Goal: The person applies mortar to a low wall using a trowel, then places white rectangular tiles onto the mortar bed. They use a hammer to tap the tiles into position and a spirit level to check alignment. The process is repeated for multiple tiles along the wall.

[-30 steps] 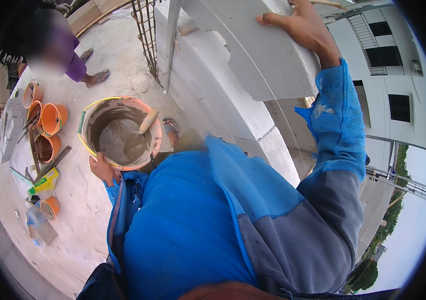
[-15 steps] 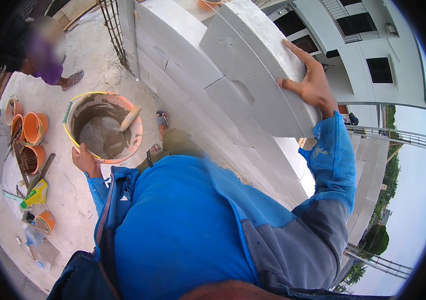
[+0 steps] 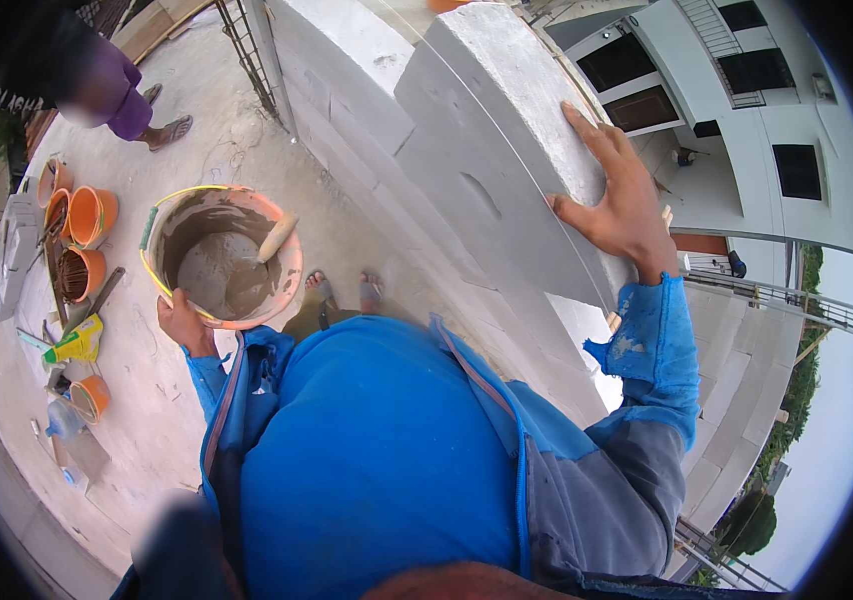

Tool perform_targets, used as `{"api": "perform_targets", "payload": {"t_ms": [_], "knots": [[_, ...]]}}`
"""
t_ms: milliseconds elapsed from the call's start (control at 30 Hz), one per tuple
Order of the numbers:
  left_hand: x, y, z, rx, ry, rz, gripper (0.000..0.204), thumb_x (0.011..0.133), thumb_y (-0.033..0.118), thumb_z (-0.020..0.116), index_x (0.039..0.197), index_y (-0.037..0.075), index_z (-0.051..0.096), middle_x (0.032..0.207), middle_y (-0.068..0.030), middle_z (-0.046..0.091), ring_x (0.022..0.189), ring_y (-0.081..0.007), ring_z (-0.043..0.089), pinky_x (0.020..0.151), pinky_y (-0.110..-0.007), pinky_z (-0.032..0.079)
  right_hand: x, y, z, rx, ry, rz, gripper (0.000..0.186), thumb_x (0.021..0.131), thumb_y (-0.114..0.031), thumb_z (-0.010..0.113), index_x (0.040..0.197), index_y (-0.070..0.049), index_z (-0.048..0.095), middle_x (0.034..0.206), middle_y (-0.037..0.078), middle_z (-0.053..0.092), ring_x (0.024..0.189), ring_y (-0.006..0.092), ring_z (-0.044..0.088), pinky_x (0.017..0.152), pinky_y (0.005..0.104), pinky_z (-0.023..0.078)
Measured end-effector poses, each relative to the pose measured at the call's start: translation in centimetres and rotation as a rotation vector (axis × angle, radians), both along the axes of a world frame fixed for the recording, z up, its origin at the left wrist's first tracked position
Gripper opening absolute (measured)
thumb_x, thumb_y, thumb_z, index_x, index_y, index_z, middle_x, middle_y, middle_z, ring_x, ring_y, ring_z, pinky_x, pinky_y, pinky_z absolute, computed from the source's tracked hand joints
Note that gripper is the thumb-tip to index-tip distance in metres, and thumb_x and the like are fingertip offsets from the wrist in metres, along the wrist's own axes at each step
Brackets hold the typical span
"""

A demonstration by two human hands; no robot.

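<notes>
My left hand [image 3: 185,325] is closed on the near rim of an orange bucket [image 3: 293,278] with a yellow handle. Grey wet mortar [image 3: 209,268] coats its inside. The wooden handle of a tool [image 3: 278,237] leans out over the bucket's right side; its other end is hidden in the mortar. On the right, my right hand [image 3: 623,208] lies with fingers spread on the top of a pale grey block [image 3: 492,165], thumb near its edge. This block sits on top of the block wall [image 3: 367,140]. A thin string [image 3: 492,118] runs along the block's upper edge.
Several orange buckets [image 3: 95,216], stacked pale blocks [image 3: 17,240], a yellow-green bag [image 3: 77,342] and a clear plastic bottle [image 3: 65,418] stand on the concrete floor at left. Another person [image 3: 132,110] is at the upper left. Steel rebar [image 3: 247,60] rises by the wall's far end.
The view has turned slightly, and the bucket appears further right with my left hand still on it. My feet have shifted. My right hand stays on the block.
</notes>
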State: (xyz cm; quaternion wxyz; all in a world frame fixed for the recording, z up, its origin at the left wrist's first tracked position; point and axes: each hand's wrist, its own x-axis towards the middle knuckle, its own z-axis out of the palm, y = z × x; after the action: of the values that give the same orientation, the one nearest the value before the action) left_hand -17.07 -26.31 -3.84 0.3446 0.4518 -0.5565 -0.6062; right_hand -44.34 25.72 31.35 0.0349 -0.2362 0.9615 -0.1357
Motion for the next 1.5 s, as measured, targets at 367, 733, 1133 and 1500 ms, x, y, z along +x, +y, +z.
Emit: {"api": "perform_targets", "payload": {"t_ms": [367,733,1133,1500], "knots": [[-0.8,4.0,2.0,0.07,0.08,-0.038,0.01,0.092,0.003,0.062,0.101,0.001,0.064,0.086,-0.0027,0.063,0.074,-0.0127,0.06,0.067,-0.029,0.049,0.1,0.9,-0.7,-0.073,0.021,0.05,0.097,0.089,-0.085,0.057,0.163,-0.023,0.046,0.153,0.031,0.051,0.138,0.0496,0.056,0.112,0.0586,0.05],[-2.4,4.2,5.2,0.109,0.124,-0.177,0.007,0.09,0.003,0.061,0.096,0.002,0.064,0.084,-0.0019,0.062,0.072,-0.0104,0.057,0.066,-0.027,0.047,4.4,1.4,0.1,0.239,0.186,-0.031,0.091,0.091,-0.082,0.057,0.163,-0.028,0.045,0.155,0.026,0.051,0.139,0.045,0.056,0.111,0.0589,0.052],[-6.6,0.3,10.3,0.191,0.167,-0.53,0.016,0.089,0.0,0.06,0.103,-0.002,0.066,0.09,-0.0029,0.067,0.075,-0.0092,0.059,0.068,-0.026,0.05,12.0,-24.3,-21.1,0.211,0.33,0.438,0.039,0.087,-0.033,0.078,0.114,-0.006,0.072,0.113,0.008,0.066,0.118,0.0264,0.056,0.1,0.0457,0.044],[-11.3,-11.2,13.1,0.041,0.187,-0.716,0.007,0.087,-0.001,0.062,0.093,0.0,0.066,0.083,0.0013,0.063,0.071,-0.0056,0.053,0.064,-0.025,0.044,13.8,-34.2,-18.7,0.389,0.006,0.346,0.036,0.094,-0.013,0.063,0.129,-0.008,0.057,0.081,0.013,0.065,0.071,0.0323,0.07,0.06,0.0491,0.053]]}}
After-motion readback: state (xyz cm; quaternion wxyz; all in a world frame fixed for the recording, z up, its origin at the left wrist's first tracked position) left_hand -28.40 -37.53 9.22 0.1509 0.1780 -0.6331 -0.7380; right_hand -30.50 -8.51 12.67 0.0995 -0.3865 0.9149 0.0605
